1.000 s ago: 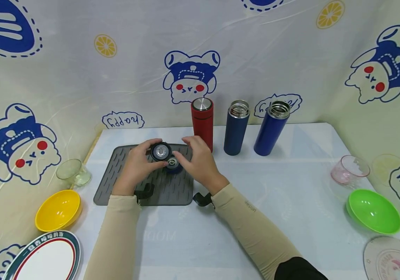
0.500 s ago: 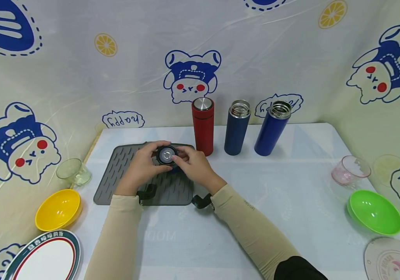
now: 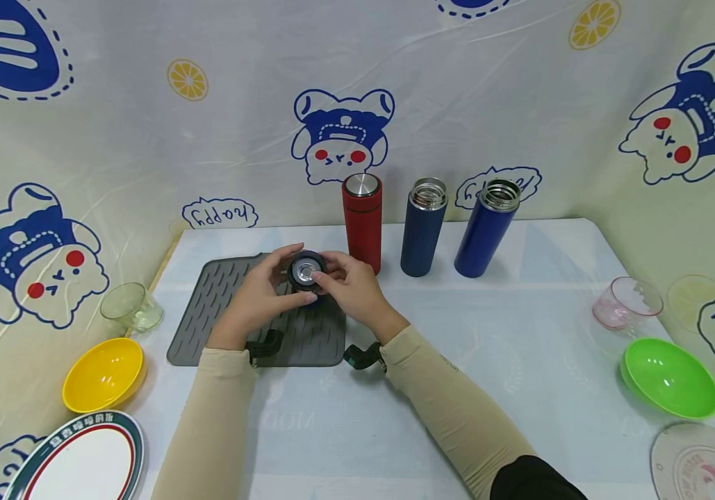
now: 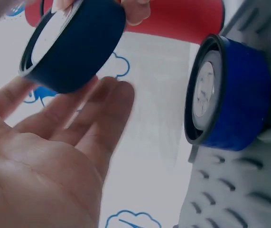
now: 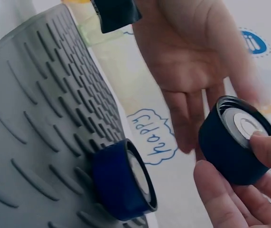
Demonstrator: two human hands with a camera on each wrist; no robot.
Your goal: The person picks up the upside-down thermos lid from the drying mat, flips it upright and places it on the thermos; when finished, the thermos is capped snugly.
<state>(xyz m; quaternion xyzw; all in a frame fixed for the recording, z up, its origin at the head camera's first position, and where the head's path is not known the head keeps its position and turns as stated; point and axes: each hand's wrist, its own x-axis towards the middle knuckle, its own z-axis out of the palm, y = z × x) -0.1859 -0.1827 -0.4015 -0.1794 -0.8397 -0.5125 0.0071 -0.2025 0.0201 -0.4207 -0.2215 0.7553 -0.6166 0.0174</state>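
A dark navy bottle lid [image 3: 306, 269], hollow side with its metal disc facing up, is held above the grey ridged mat [image 3: 201, 319]. My right hand [image 3: 358, 290] pinches it, thumb on the inner disc and fingers beneath. My left hand [image 3: 251, 298] is around its other side; in the left wrist view the fingers stretch out loosely just under the lid [image 4: 85, 52]. A second, brighter blue lid [image 5: 118, 183] sits on the mat below, hollow side up, mostly hidden in the head view.
Behind the mat stand a red bottle [image 3: 363, 229] with its lid on, and a navy bottle [image 3: 421, 239] and blue bottle [image 3: 483, 239] without lids. Glasses, a yellow bowl [image 3: 103, 375], a green bowl [image 3: 668, 378] and plates line both sides.
My right hand has come in from apart and taken hold of the navy lid that my left hand held. The lid has shifted slightly right, over the second lid; my left fingers have loosened.
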